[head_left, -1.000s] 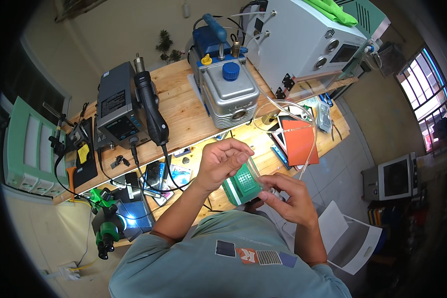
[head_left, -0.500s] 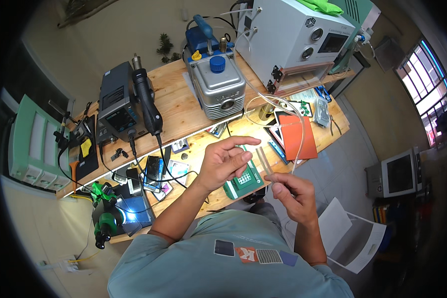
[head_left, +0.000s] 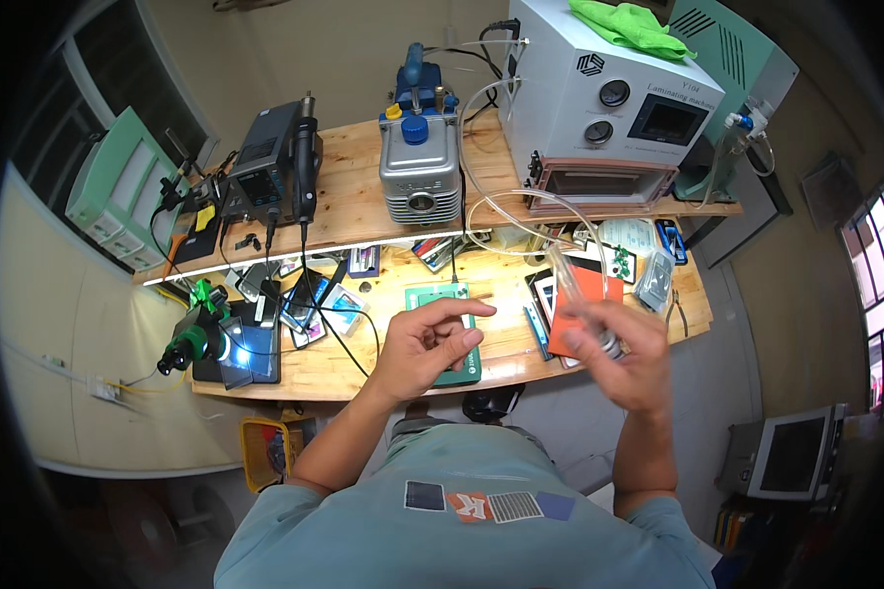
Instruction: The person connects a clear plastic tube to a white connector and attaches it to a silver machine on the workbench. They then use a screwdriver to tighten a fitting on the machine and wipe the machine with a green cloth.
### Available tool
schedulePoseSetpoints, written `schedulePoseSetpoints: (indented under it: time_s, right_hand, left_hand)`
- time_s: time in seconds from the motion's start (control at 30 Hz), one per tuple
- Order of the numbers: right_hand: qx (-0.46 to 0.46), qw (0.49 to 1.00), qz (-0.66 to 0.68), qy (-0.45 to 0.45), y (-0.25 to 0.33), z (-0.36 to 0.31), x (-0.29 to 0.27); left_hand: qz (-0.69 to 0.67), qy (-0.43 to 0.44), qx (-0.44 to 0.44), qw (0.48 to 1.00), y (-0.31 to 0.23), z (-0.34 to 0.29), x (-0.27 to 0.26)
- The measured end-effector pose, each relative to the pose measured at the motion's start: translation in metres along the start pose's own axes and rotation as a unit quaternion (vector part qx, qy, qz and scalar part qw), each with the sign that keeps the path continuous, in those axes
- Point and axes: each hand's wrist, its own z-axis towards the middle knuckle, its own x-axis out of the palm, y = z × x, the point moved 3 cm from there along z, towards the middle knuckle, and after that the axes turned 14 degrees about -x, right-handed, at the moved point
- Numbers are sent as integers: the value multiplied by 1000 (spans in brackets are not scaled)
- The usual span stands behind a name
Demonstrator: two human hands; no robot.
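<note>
My left hand (head_left: 420,351) hovers over the front edge of the wooden bench, index finger stretched out and thumb apart from it, the other fingers curled. Nothing shows between its fingers. Just beyond it lies a green pad-like device (head_left: 430,294), partly covered by the hand. My right hand (head_left: 631,358), smeared by motion, is closed round a clear hose (head_left: 567,275) whose straight end points up and away. The hose's loops (head_left: 506,196) run back towards the white machine. Beneath the right hand are an orange sheet (head_left: 607,287) and some flat dark-edged panels (head_left: 540,299).
On the raised shelf stand a hot-air station (head_left: 260,162), a vacuum pump (head_left: 417,167) and a white laminating machine (head_left: 599,108). A lit microscope (head_left: 201,339) occupies the bench's left end. Cables (head_left: 329,329) hang over phone parts. Pliers (head_left: 678,312) lie far right.
My right hand has moved right, away from the left hand, carrying the hose end with it. The left hand keeps its pose. The whole view has shifted with my head.
</note>
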Motion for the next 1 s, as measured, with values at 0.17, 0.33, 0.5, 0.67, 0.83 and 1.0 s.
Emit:
schedulePoseSetpoints:
  time_s: [0.17, 0.33, 0.5, 0.67, 0.83, 1.0]
  right_hand:
    - [-23, 988, 49, -146, -29, 9, -67]
    - [58, 943, 300, -133, -48, -19, -49]
    - [198, 891, 409, -19, -55, -64, 12]
    - [257, 867, 423, 60, -62, -104, 48]
    - [287, 866, 408, 45, -71, -119, 56]
    - [273, 872, 403, -47, -76, -113, 55]
  left_hand:
    - [-15, -96, -20, 995, 24, -34, 25]
    - [-44, -193, -90, 976, 94, -72, 22]
    - [38, -218, -227, 948, 194, -105, 15]
    - [367, -177, -319, 855, 261, -139, -10]
    - [396, -105, -423, 808, 306, -167, -26]
    - [400, -90, -395, 822, 314, -165, -33]
